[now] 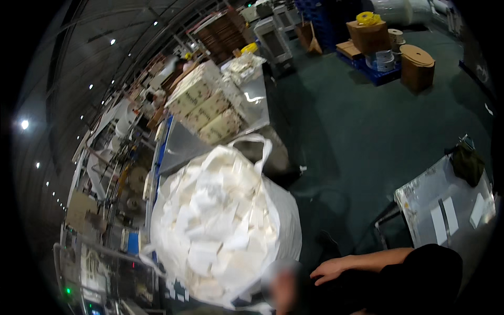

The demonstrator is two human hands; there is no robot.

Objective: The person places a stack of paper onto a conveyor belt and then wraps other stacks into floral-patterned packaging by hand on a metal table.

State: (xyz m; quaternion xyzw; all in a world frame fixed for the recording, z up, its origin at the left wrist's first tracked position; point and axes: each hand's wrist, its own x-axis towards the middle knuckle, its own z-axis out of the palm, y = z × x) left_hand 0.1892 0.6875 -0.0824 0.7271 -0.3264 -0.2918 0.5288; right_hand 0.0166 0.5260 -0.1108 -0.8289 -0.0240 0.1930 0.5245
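At the lower edge my right hand (327,270) reaches in from the right, below a pushed-up black sleeve. Its fingers are stretched out over dark clothing, and nothing shows in them. Just left of it, a smeared skin-coloured shape appears to be my left hand (284,291); its fingers cannot be made out. That shape is beside the right rim of a large white bulk bag (287,210). White and cream paper scraps (202,254) fill the bag to the top. One loop handle stands up at its far side.
Beyond the bag, wrapped packs (202,107) are stacked on a metal table (184,144). Machinery (131,181) lines the left. At right stands a metal-topped table (420,202) with white strips and a dark cloth. Cartons (367,38) and a blue pallet (386,77) sit farther back.
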